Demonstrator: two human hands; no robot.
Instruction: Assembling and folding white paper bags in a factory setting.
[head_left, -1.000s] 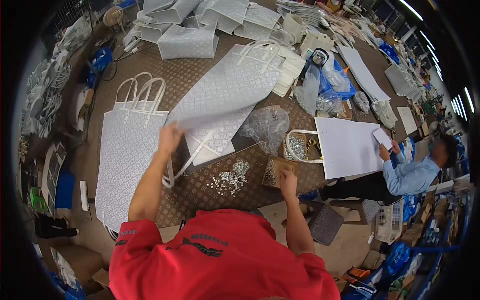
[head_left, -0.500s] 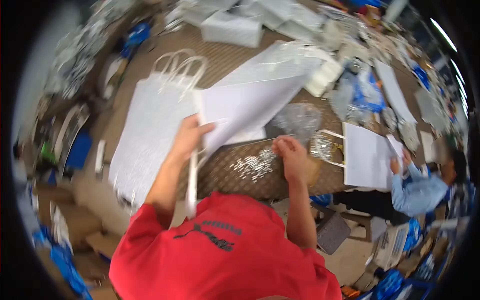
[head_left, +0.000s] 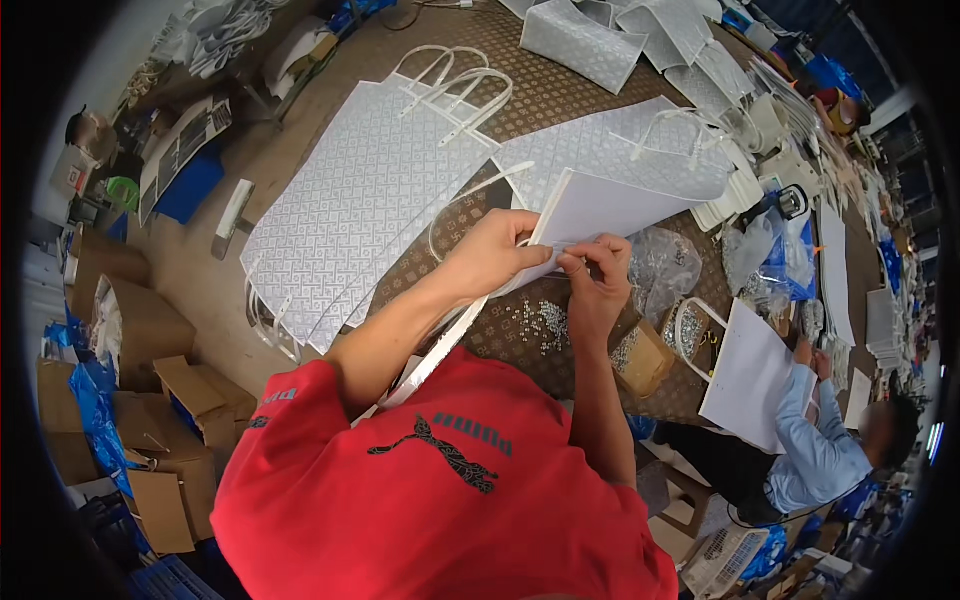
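A white bag panel (head_left: 615,210), plain on the side facing up and curling to the right, stands in front of me. My left hand (head_left: 500,250) grips its near edge between thumb and fingers. At that same edge, my right hand (head_left: 600,275) is closed in a pinch close to the left thumb; what it pinches is too small to make out. A white strap handle (head_left: 455,215) loops out beside my left hand. Below the hands, small shiny metal studs (head_left: 545,325) lie scattered on the brown patterned table (head_left: 420,300).
Patterned white bag panels with handles (head_left: 370,180) lie to the left. A clear plastic bag (head_left: 665,265) and an open cardboard box of small parts (head_left: 645,360) are at the right. Beyond, a person in light blue (head_left: 820,440) handles another white panel (head_left: 750,370). Cardboard boxes (head_left: 150,330) stand at the left.
My right hand has come up from beside the studs to the panel's edge, meeting my left hand. The view has shifted, so the table's things sit differently in it.
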